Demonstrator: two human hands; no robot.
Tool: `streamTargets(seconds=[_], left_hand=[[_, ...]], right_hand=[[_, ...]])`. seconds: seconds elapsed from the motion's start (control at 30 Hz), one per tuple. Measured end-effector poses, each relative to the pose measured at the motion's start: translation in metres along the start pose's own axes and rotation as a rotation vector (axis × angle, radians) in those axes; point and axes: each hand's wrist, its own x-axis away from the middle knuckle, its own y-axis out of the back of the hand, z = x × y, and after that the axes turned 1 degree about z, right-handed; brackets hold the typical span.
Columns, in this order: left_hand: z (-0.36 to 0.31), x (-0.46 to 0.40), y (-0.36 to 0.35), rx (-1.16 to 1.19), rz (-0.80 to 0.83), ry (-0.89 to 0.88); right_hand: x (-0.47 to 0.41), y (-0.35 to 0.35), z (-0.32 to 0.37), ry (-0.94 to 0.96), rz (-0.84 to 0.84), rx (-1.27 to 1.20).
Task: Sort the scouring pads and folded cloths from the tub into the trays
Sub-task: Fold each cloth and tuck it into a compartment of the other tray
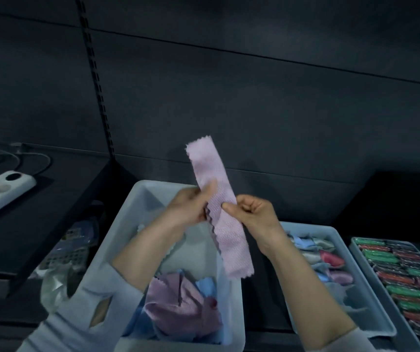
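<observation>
A pink cloth (219, 207), folded into a long narrow strip with zigzag edges, is held up above the grey tub (137, 199). My left hand (191, 207) holds its left edge, thumb on the front. My right hand (252, 212) pinches its right edge between thumb and curled fingers. In the tub lie loose cloths, a mauve one (178, 303) and a blue one (206, 285). To the right, a grey tray (330, 232) holds folded blue, pink and grey cloths. Further right, another tray (356, 250) is packed with green and red scouring pads (406, 280).
A white power strip (0, 191) with a cable lies on a dark shelf at the left. Packaged items (69, 247) and a clear bag (56, 288) sit beside the tub's left side. A dark panelled wall rises behind.
</observation>
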Motion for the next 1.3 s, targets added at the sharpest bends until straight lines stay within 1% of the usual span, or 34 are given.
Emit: streamTargets(seconds=[0.03, 0.07, 0.17, 0.23, 0.3, 0.37, 0.47, 0.57, 0.63, 0.73, 0.83, 0.87, 1.0, 1.03, 1.07, 1.1, 1.17, 1.2, 1.23, 1.3], left_hand=[[0.016, 0.004, -0.003, -0.051, 0.04, -0.003], [0.028, 0.007, -0.006, -0.061, 0.045, -0.006], [0.045, 0.006, -0.009, -0.005, -0.04, -0.004], [0.045, 0.003, -0.009, -0.004, -0.048, -0.037], [0.041, 0.003, -0.009, 0.006, -0.04, -0.134], [0.032, 0.004, -0.009, -0.009, -0.059, -0.283], [0.018, 0.001, -0.007, -0.097, -0.074, -0.49], [0.01, -0.002, -0.007, -0.194, -0.07, -0.585], [0.006, -0.003, -0.008, -0.226, -0.096, -0.633], [0.004, -0.005, -0.011, -0.221, -0.157, -0.651], [0.002, -0.005, -0.01, -0.162, -0.208, -0.621], [0.001, -0.005, -0.009, -0.126, -0.214, -0.603], [0.004, -0.011, -0.006, -0.081, -0.251, -0.506], [0.006, -0.012, -0.004, -0.088, -0.241, -0.483], [0.01, -0.013, 0.001, -0.154, -0.222, -0.499], [0.015, -0.013, 0.005, -0.288, -0.168, -0.552], [0.023, -0.007, 0.007, -0.612, 0.025, -0.653], [0.025, -0.002, 0.005, -0.678, 0.104, -0.68], [0.027, -0.001, 0.001, -0.679, 0.143, -0.717], [0.029, 0.001, -0.007, -0.551, 0.07, -0.766]], right_hand=[[0.002, 0.0, -0.004, -0.029, -0.016, 0.014], [0.004, 0.0, -0.008, -0.05, -0.021, 0.035], [0.006, 0.006, -0.016, -0.181, -0.025, 0.105], [0.006, 0.011, -0.015, -0.219, -0.001, 0.107], [0.006, 0.014, -0.01, -0.179, 0.003, 0.058], [0.003, 0.016, -0.002, -0.092, -0.016, 0.019], [0.0, 0.018, 0.015, 0.021, -0.035, 0.052], [-0.002, 0.019, 0.024, 0.114, -0.008, 0.14], [-0.003, 0.018, 0.025, 0.126, -0.017, 0.158], [-0.004, 0.015, 0.023, 0.104, -0.006, 0.044], [-0.001, 0.013, 0.023, 0.011, 0.077, -0.141], [0.001, 0.012, 0.022, -0.004, 0.093, -0.157], [0.009, 0.01, 0.014, 0.038, 0.13, -0.06], [0.01, 0.009, 0.015, 0.041, 0.1, -0.058], [0.009, 0.009, 0.015, 0.033, 0.054, -0.065], [0.007, 0.009, 0.015, 0.017, 0.0, -0.074], [0.004, 0.01, 0.016, -0.031, -0.085, -0.092], [0.002, 0.011, 0.017, -0.057, -0.11, -0.094], [0.001, 0.011, 0.019, -0.087, -0.111, -0.106], [0.0, 0.011, 0.022, -0.152, -0.074, -0.185]])
